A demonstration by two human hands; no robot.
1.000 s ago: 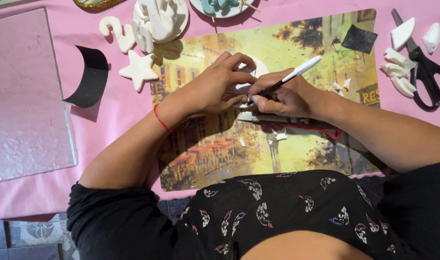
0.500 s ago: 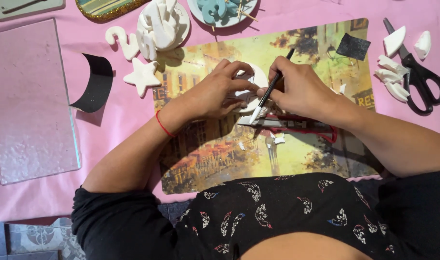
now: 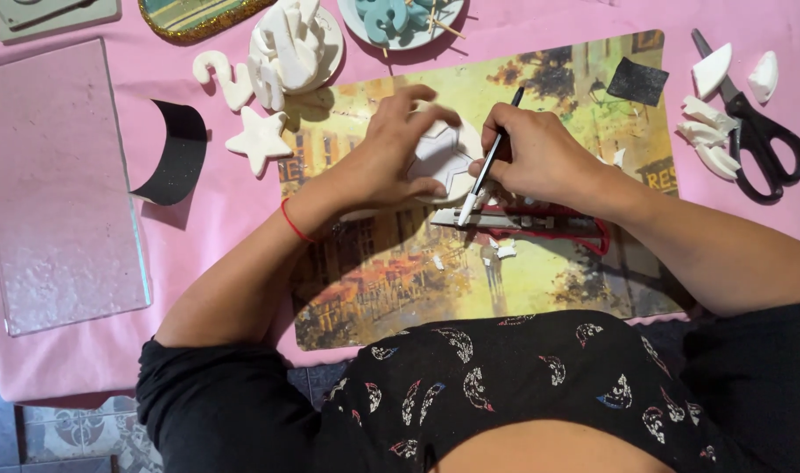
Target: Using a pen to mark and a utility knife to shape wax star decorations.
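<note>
— What is different from a moment ago?

— I am now holding the white-tipped craft tool [image 3: 486, 175] much more upright; a second ago it was lying slanted toward two o'clock, with its pale end pointing away from me. My left hand [image 3: 391, 158] has slid up over the white disc [image 3: 444, 156], and the whole view is sitting a little closer.

— What are the things made of, as far as you can see?

— The disc is looking smooth, matte and clay-like, round, with faint scored lines on its face. It is lying on a glossy printed mat [image 3: 540, 280] showing a yellow street scene, over a pink surface [image 3: 225, 228]. At ten o'clock a flat white star [image 3: 260, 138] is resting just beside a curled strip of black sheet [image 3: 176, 151]. At nine o'clock a clear textured plastic sheet [image 3: 58, 184] is lying flat. At two o'clock black-handled scissors [image 3: 759, 144] are sitting among curved white offcuts [image 3: 707, 131].

— And your hands?

— My left fingers are curling around the disc's rim, pinning it down. My right hand [image 3: 540, 158] is closed on the slim tool like a pen, its tip pointing toward six o'clock, beside the disc's edge. My forearm is crossing a red-handled cutter [image 3: 540, 226].
</note>
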